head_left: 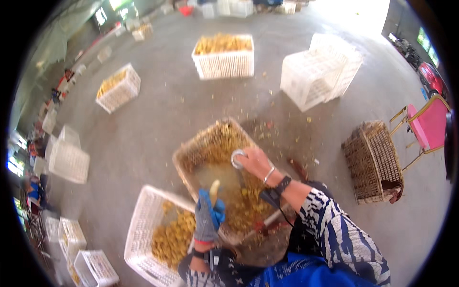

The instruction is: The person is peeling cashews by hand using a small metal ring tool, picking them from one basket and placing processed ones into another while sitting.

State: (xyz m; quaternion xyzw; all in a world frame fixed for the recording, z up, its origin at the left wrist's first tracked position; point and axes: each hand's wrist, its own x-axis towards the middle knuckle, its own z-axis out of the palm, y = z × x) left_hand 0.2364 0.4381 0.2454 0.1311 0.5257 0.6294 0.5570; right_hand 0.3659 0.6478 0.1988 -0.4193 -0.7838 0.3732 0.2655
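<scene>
My left hand, in a grey and blue glove, is closed around the lower end of a pale yellow, finger-shaped piece of produce that points up. My bare right hand grips a silvery ring-shaped metal tool to the upper right, apart from the piece. Its working edge is too blurred to make out. Both hands are over a dirty, light-coloured crate full of yellow scraps and cloudy liquid. At its left stands a white slotted crate holding many yellow pieces.
Scraps litter the concrete floor beyond the dirty crate. Farther off stand a filled white crate, a smaller filled crate and stacked white crates. On the right are a brown-stained basket and a pink chair.
</scene>
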